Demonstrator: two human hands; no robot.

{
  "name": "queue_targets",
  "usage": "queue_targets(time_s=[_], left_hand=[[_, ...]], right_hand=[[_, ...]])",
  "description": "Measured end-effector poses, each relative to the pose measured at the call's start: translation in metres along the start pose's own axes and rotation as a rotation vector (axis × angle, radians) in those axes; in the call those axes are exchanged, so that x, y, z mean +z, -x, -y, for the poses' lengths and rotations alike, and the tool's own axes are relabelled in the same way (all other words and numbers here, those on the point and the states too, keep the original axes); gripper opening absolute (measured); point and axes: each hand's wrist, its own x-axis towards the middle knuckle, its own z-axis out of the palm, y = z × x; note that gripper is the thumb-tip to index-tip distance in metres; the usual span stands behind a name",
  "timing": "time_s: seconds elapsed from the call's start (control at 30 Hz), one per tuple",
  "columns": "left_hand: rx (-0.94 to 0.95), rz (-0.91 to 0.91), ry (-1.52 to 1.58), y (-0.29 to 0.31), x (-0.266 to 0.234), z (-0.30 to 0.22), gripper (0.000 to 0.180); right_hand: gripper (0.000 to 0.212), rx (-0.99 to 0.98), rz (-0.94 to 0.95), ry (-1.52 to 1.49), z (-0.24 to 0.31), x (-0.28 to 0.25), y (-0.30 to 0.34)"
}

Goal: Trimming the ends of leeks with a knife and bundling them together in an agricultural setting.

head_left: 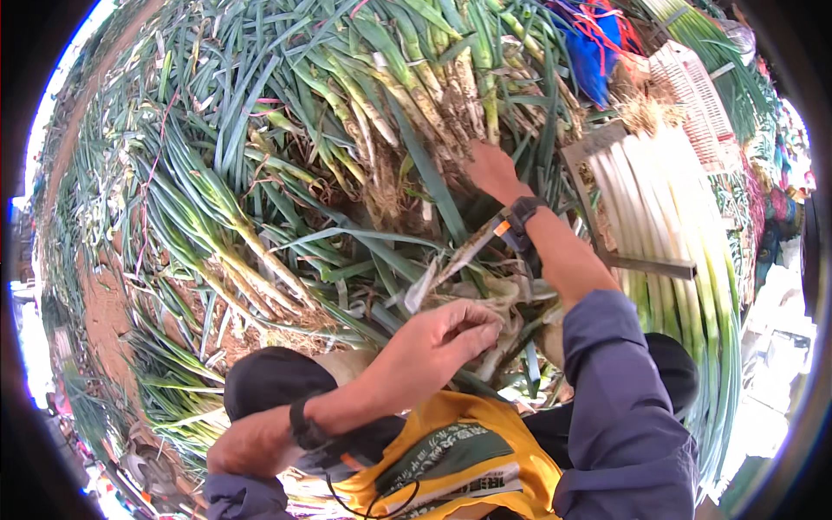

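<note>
The scene is lit by bright daylight. The cleaned white leek stalks [637,186] at the right are rendered pale by strong light, and the background [784,338] beyond them is blown out to white. Shade is held among the soil-caked leeks [381,195]. Shapes are bent and details softened toward the rim, which is edged by bluish-violet fringing and blackened corners.

The floor is bare brown soil [104,316], which shows as a patch on the left side. In the upper left, a brown strip of ground [94,76] runs near the edge. The light is strong and looks like daylight; at the left edge it is almost pure white. On the right there is a very bright white area [784,338], whose details are difficult to see.
</note>
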Motion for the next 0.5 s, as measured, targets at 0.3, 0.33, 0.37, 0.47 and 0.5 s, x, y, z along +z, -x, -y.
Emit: queue_targets(time_s=[0.3,0.33,0.37,0.47,0.5], left_hand=[[-0.137,-0.115,0.182,0.010,-0.026,-0.018,0.031],[-0.137,-0.107,0.183,0.008,-0.024,-0.018,0.031],[-0.118,-0.106,0.147,0.005,-0.025,-0.017,0.030],[-0.027,-0.122,0.082,-0.004,-0.025,-0.006,0.030],[0.034,-0.148,0.058,-0.006,-0.025,-0.004,0.030]], right_hand=[[0.034,0.180,0.041,-0.307,0.045,-0.003,-0.044],[0.034,0.196,0.083,-0.483,0.048,-0.021,-0.041],[0.035,0.208,0.126,-0.661,0.052,-0.038,-0.039],[0.036,0.252,0.385,-1.030,0.066,-0.056,-0.008],[0.034,0.265,0.486,-1.026,0.064,-0.052,0.008]])
